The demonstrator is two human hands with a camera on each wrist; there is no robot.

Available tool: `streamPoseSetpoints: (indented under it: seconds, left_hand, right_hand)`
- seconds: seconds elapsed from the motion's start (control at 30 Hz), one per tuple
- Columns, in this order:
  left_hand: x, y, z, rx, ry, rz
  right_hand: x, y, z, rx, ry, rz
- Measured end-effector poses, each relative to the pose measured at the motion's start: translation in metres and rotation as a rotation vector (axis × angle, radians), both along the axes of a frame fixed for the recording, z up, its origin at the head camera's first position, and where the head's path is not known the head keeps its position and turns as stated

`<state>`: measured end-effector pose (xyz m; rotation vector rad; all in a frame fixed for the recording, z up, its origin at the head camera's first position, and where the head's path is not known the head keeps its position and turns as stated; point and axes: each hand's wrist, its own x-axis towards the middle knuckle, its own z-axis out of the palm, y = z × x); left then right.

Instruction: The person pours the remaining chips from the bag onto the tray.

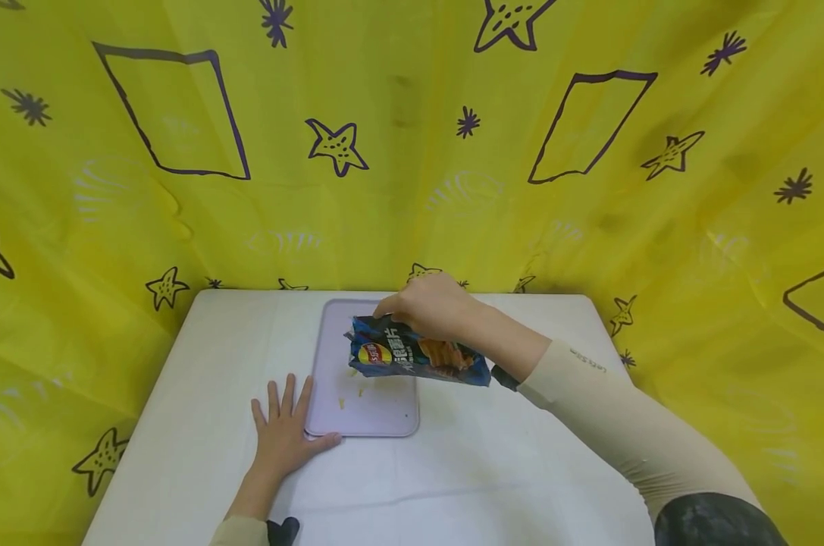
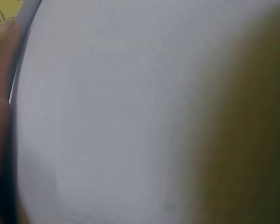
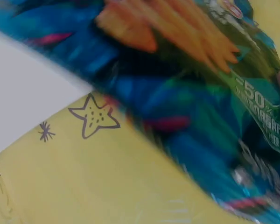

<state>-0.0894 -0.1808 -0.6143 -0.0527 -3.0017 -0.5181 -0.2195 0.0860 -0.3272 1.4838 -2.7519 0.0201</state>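
left hand (image 1: 283, 441): 1
right hand (image 1: 435, 305): 1
chip bag (image 1: 415, 355): 1
tray (image 1: 384, 417): 1
table (image 1: 514, 470): 1
sleeves (image 1: 609, 413): 2
crumbs (image 1: 341, 403): at least 3, bag hides part
drawn rectangles (image 1: 180, 114): 2 whole, 1 cut by frame edge

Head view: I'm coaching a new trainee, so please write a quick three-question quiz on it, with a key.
1. Which hand grips the snack bag?
2. True or false: small yellow pieces lie on the purple tray.
3. How is the left hand posed? A) in a fist; B) with fingers spread; C) gripping the bag.

Key: 1. the right hand; 2. true; 3. B.
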Motion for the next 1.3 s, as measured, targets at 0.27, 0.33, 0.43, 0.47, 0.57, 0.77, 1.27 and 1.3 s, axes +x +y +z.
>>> streamPoseSetpoints:
  seconds: [0.27,0.33,0.43,0.47,0.57,0.77,1.27,1.3]
  left_hand:
    - [-0.0003,-0.0006,0.0001,-0.002,-0.046,-0.004]
    - [-0.0001,-0.0004,0.0003,-0.002,-0.048,-0.005]
    - [0.0001,-0.0005,0.0003,-0.001,-0.053,-0.005]
    - [0.0002,-0.0005,0.0007,0.001,-0.054,-0.005]
    - [0.0001,-0.0006,0.0012,0.001,-0.058,-0.003]
    - [0.0000,-0.0003,0.0033,-0.001,-0.059,-0.005]
    - [-0.0010,-0.0006,0.0011,0.008,-0.052,-0.006]
    - [-0.0011,-0.0008,0.0006,0.006,-0.049,-0.006]
  right_hand:
    - [0.0004,-0.0003,0.0003,-0.002,0.014,-0.001]
    - [0.0001,-0.0005,0.0004,-0.002,0.015,0.000]
    - [-0.0001,-0.0006,0.0005,-0.008,0.018,0.001]
    - [-0.0002,-0.0006,0.0006,-0.007,0.020,0.003]
    - [0.0002,-0.0007,0.0014,-0.008,0.017,-0.003]
    - [0.0008,-0.0006,0.0017,-0.006,0.023,-0.001]
    - [0.0004,-0.0003,0.0050,0.037,0.055,0.011]
    - [0.0005,-0.0002,0.0051,0.038,0.061,0.015]
